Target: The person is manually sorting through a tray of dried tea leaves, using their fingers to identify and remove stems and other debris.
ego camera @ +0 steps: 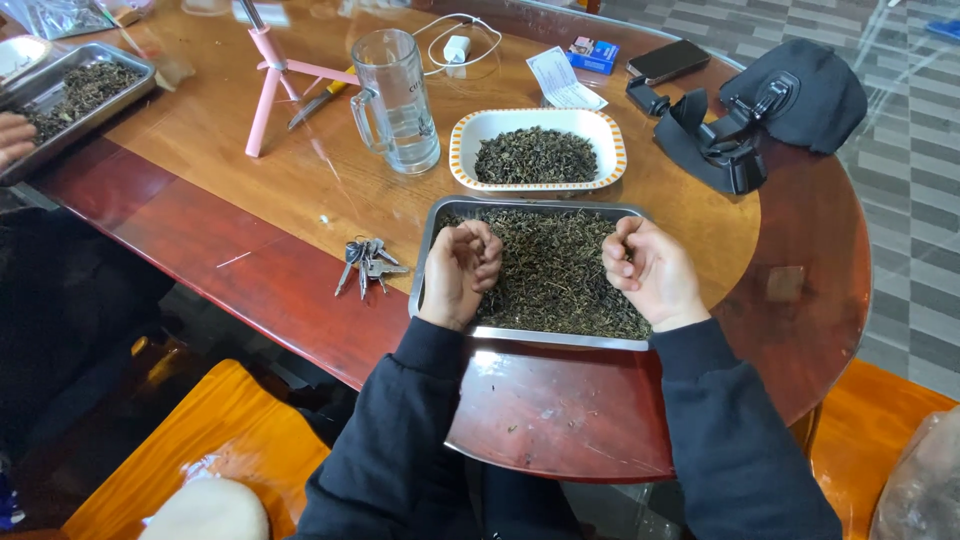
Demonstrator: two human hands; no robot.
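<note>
At the far left edge of the wooden tabletop (250, 160), another person's hand (14, 135) rests beside a second metal tray (120, 95) of dark dried leaves. A pink tripod stand (268, 85) rises near it, and a clear glass mug (398, 100) stands just to its right. A bunch of keys (367, 263) lies on the red rim of the tabletop, just left of the nearer metal tray (540, 338).

That metal tray sits at the near edge, directly in front of the seated person, and is filled with a layer of dried tea leaves (550, 270). The person's left hand (460, 272) hovers over the tray's left side, its fingers curled inward into a loose fist; whether it pinches any leaves cannot be told. The right hand (650, 272) is over the tray's right side, its fingers likewise bent tight toward the palm, with its contents hidden. Both arms wear dark sleeves (400, 430).

Just behind the tray is a white rectangular dish (610, 135) with an orange-patterned rim, holding a smaller heap of the same dark leaves. Farther right lie a black strap mount (710, 145) and a dark cap (815, 90), with a phone (668, 60) behind them.
</note>
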